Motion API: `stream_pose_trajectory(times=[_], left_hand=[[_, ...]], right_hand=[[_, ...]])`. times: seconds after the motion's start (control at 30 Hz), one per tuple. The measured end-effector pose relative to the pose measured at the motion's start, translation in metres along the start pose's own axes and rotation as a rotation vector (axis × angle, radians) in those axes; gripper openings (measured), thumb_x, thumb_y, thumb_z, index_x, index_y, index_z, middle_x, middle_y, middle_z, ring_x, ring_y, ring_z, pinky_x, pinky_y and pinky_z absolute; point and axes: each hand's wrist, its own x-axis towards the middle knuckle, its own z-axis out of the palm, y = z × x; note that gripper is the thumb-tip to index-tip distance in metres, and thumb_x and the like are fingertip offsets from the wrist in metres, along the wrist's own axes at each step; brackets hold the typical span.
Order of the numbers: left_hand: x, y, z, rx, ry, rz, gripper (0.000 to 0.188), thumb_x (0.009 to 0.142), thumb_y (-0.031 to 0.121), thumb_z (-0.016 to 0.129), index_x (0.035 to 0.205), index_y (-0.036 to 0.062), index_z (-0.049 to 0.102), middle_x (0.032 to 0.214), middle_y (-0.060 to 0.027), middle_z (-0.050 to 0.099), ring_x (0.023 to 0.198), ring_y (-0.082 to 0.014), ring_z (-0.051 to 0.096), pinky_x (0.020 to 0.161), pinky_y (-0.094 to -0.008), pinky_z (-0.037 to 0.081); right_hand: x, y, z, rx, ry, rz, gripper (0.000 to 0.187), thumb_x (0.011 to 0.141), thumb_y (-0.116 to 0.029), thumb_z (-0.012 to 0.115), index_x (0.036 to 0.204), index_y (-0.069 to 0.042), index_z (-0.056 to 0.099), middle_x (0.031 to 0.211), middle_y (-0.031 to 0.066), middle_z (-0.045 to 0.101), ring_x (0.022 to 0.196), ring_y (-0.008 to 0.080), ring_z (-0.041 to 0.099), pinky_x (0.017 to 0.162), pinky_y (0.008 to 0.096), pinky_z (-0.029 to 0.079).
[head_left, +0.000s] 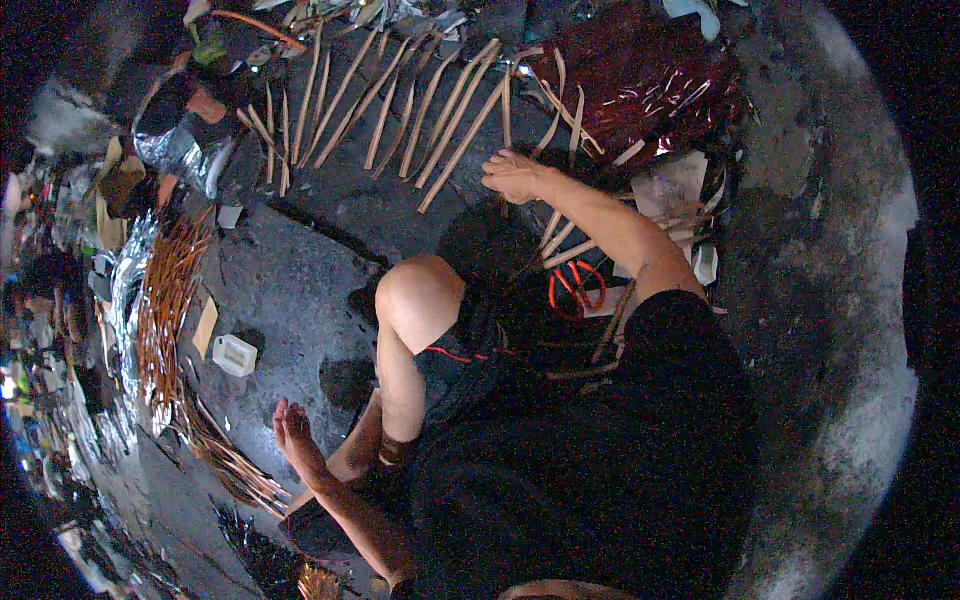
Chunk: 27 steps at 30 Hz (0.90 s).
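My right hand (516, 177) reaches out to the far side with its fingers closed round a flat tan strip (507, 110). One end of that strip sticks out beyond the hand, and a short piece shows below it. To the left, a row of similar tan strips (455, 145) lies slanted and spaced apart on the dark floor. My left hand (297, 437) is raised beside my lower leg, open and holding nothing, its fingers partly extended.
Orange-handled scissors (578, 290) lie under my right arm near more strips. A small white tray (235, 355) stands left of my knee. Bundled brown thin rods (172, 310) lie further left. Dark red shiny material (640, 85) is heaped at the far right, beside cardboard pieces (668, 185).
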Motion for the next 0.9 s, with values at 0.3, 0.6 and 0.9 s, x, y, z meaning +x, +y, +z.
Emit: stream_pose_trajectory(times=[0.3, 0.6, 0.9], left_hand=[[0.005, 0.001, -0.004, 0.010, -0.010, -0.018, 0.036, 0.092, 0.023, 0.059, 0.120, 0.0028, 0.052, 0.093, -0.0053, 0.059, 0.082, -0.0110, 0.051, 0.075, -0.0241, 0.041], [0.001, 0.004, 0.003, -0.009, -0.014, 0.008, 0.036, 0.092, 0.024, 0.058, 0.120, 0.0035, 0.053, 0.095, -0.0054, 0.058, 0.083, -0.0124, 0.051, 0.077, -0.0255, 0.042], [0.019, 0.066, 0.123, 0.194, -0.146, 0.086, 0.030, 0.092, 0.023, 0.058, 0.114, 0.0028, 0.059, 0.104, -0.0047, 0.060, 0.097, -0.0143, 0.056, 0.085, -0.0283, 0.045]], right_hand=[[0.017, 0.018, -0.055, 0.469, 0.211, 0.369, 0.016, 0.089, -0.021, 0.053, 0.099, -0.010, 0.057, 0.085, 0.0160, 0.060, 0.091, 0.0361, 0.057, 0.083, 0.0477, 0.040], [0.024, 0.011, -0.084, 0.227, 0.294, 0.380, 0.023, 0.089, -0.017, 0.055, 0.110, -0.009, 0.058, 0.098, 0.0139, 0.064, 0.091, 0.0353, 0.062, 0.079, 0.0463, 0.049], [0.023, -0.080, -0.124, 1.025, 0.486, 0.243, 0.063, 0.090, -0.004, 0.052, 0.147, -0.015, 0.027, 0.080, 0.0070, 0.055, 0.075, 0.0176, 0.054, 0.072, 0.0324, 0.046]])
